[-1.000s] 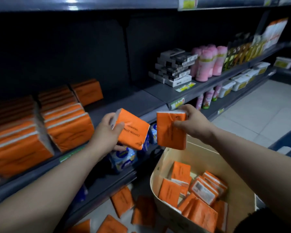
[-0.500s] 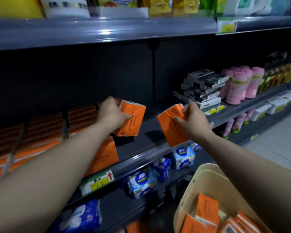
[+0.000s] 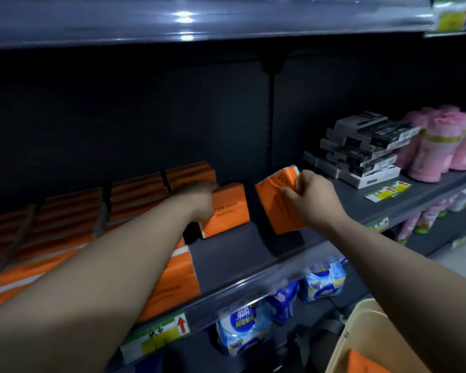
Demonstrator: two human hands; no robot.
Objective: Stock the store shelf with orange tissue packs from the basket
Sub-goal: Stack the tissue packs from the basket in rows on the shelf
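Rows of orange tissue packs (image 3: 65, 224) already fill the shelf (image 3: 253, 254) to the left of your left hand (image 3: 199, 196), which grips one more pack (image 3: 228, 208) beside them. Your right hand (image 3: 307, 197) pinches another pack (image 3: 275, 205) by its top, tilted. More wait in the basket (image 3: 361, 327) below your right hand. Since half a second ago, both packs have travelled deeper and lower into the shelf.

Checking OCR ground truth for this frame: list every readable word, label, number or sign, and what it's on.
"TTON TISSUE": left orange tissue pack, held by the left hand, which hides the first letters.
Red up arrow and handwritten characters, perhaps "纸巾": shelf-edge label.
Too blurred: small print on the right orange tissue pack in the right hand, blue packs, black-and-white boxes, price tags further right.
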